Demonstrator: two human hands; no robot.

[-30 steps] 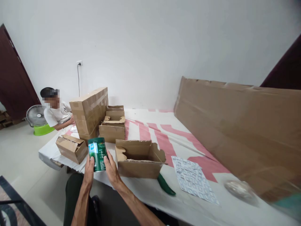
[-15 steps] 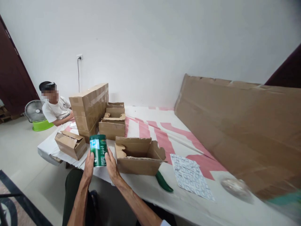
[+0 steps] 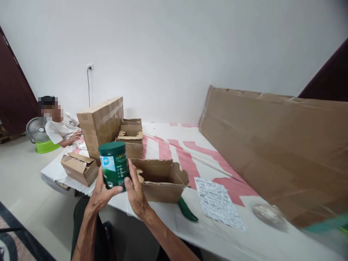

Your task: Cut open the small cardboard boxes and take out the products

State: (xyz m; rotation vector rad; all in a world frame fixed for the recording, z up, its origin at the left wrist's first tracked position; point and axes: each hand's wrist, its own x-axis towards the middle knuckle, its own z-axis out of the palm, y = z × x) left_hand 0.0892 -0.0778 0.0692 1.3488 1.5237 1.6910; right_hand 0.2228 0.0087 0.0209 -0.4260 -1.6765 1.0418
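Observation:
A green lidded canister (image 3: pixel 114 166) with a blue-and-white label is held upright in front of me, over the table's near edge. My left hand (image 3: pixel 101 194) grips its left side and lower front, thumb across the bottom. On its right side my right hand (image 3: pixel 136 192) is closed, thumb against the front. Just to the right stands an open cardboard box (image 3: pixel 163 192), its inside mostly hidden from this angle. A smaller carton (image 3: pixel 79 168) with its flaps nearly closed sits to the left of the canister.
Taped cartons (image 3: pixel 102 121) are stacked behind, beside more open boxes (image 3: pixel 132 135). A dark green curved object (image 3: pixel 187 210), a printed sheet (image 3: pixel 219 203) and a clear plastic bundle (image 3: pixel 269 214) lie rightward. A large cardboard panel (image 3: pixel 272 145) leans there. Another person (image 3: pixel 62 128) sits at far left.
Both hands have raised the canister and brought it closer, with its lid now in fuller view. My left thumb now lies across its lower front. The other person's hand has shifted.

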